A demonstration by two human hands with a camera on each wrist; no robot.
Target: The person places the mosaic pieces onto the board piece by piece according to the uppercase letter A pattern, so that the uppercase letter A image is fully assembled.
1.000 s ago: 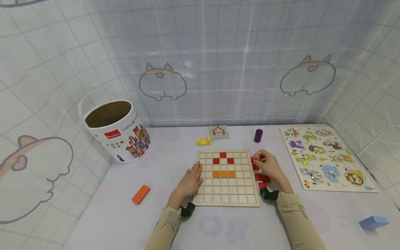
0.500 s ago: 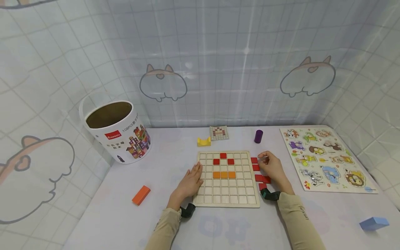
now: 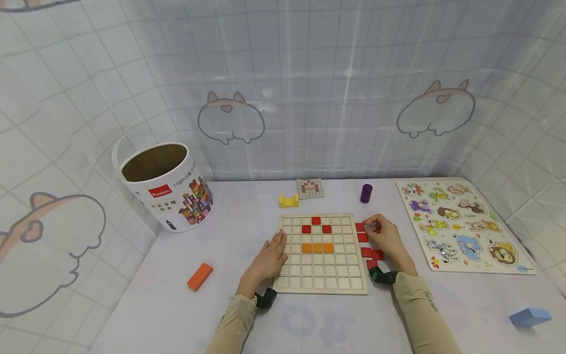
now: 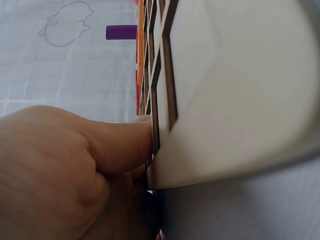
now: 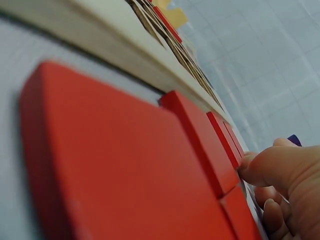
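A wooden grid board (image 3: 318,287) lies flat in front of the person. Three red tiles form a peak near its top, with three orange tiles (image 3: 317,248) in a row below. My left hand (image 3: 268,255) rests with extended fingers along the board's left edge; in the left wrist view its thumb lies against that edge. Beside the board's right edge, several loose red tiles (image 3: 362,238) lie on the table. My right hand (image 3: 385,238) is next to the upper ones, fingers loosely bent, thumb tip at a tile's edge in the right wrist view.
Behind the board are a small patterned card (image 3: 310,188), a yellow arch block (image 3: 289,200) and a purple cylinder (image 3: 366,193). An animal puzzle board (image 3: 464,223) lies right, with a blue block (image 3: 529,317) nearer. Left are an orange block (image 3: 200,276) and a white bucket (image 3: 177,196).
My right hand has shifted slightly right, away from the board's edge, uncovering the upper red tiles; it has barely moved in the last half second. My left hand has stayed in place.
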